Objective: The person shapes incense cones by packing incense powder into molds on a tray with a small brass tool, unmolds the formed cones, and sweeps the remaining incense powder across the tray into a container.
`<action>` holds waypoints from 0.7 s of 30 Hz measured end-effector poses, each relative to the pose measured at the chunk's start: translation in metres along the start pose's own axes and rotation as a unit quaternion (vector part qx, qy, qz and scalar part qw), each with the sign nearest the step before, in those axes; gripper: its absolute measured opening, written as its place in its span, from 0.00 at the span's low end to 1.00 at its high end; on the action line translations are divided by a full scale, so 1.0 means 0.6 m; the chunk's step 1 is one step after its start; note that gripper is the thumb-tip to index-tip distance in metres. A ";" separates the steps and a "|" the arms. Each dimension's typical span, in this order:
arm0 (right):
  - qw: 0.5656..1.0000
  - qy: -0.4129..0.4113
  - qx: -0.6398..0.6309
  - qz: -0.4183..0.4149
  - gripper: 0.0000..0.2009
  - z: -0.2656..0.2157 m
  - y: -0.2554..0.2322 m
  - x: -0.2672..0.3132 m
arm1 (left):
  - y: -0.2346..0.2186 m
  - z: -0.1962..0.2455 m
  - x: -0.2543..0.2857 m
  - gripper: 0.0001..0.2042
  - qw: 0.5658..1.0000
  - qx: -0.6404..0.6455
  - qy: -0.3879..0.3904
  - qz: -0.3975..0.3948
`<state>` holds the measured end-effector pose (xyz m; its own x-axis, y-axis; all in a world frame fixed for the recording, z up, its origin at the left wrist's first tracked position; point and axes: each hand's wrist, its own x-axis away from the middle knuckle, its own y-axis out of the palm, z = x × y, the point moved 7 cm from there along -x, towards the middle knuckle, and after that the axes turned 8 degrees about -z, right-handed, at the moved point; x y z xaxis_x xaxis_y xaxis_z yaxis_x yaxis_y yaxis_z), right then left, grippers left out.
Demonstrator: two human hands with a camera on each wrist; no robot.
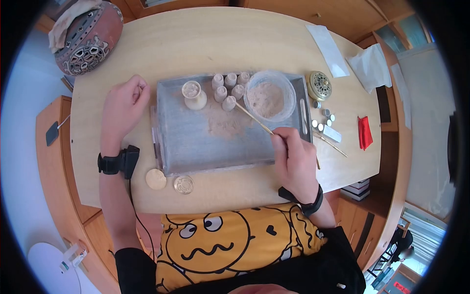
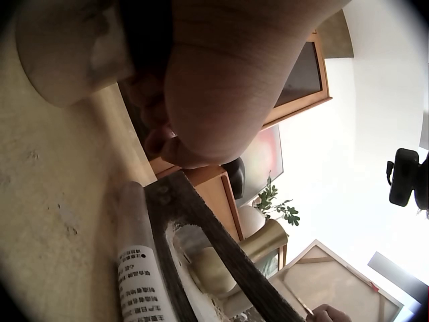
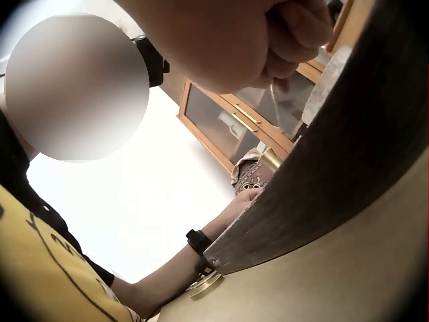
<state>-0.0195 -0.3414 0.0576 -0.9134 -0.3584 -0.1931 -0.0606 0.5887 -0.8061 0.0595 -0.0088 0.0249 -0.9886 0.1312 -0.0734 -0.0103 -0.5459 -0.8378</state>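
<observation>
My right hand (image 1: 296,157) pinches a thin golden stick (image 1: 258,121) over the right half of a grey tray (image 1: 191,152). The stick's far tip reaches the nearest of several small powder-coated cones (image 1: 229,103) grouped near the tray's back. Left of them stands a gold cup-shaped vessel (image 1: 196,100) with powder in its mouth. Beside the cones, a clear bowl (image 1: 269,95) contains pale brown powder, and more powder (image 1: 225,125) lies scattered on the tray. Left of the tray, my left hand (image 1: 126,105) idles with loosely curled fingers, holding nothing; the left wrist view shows it near the tray's end.
Two round gold discs, one plain (image 1: 156,179) and one patterned (image 1: 184,184), lie before the tray. Right of it are a pierced brass lid (image 1: 319,85), several small jars (image 1: 326,112), another thin stick (image 1: 333,146) and a red pouch (image 1: 364,132). A pierced pot (image 1: 90,39) stands back left.
</observation>
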 end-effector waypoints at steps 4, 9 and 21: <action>1.000 -0.017 0.001 0.027 0.05 -0.006 0.001 -0.007 | 0.002 0.000 0.000 0.07 1.000 -0.002 0.001 0.007; 0.999 -0.030 0.038 0.009 0.06 -0.011 0.013 -0.016 | -0.001 0.001 -0.003 0.07 1.000 -0.001 0.001 0.002; 0.996 -0.026 0.078 -0.018 0.06 -0.006 0.017 -0.018 | 0.000 0.003 0.000 0.07 1.000 -0.002 0.002 0.001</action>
<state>-0.0117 -0.3290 0.0537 -0.8898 -0.4162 -0.1871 -0.0260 0.4557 -0.8897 0.0592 -0.0105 0.0258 -0.9880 0.1339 -0.0769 -0.0081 -0.5420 -0.8403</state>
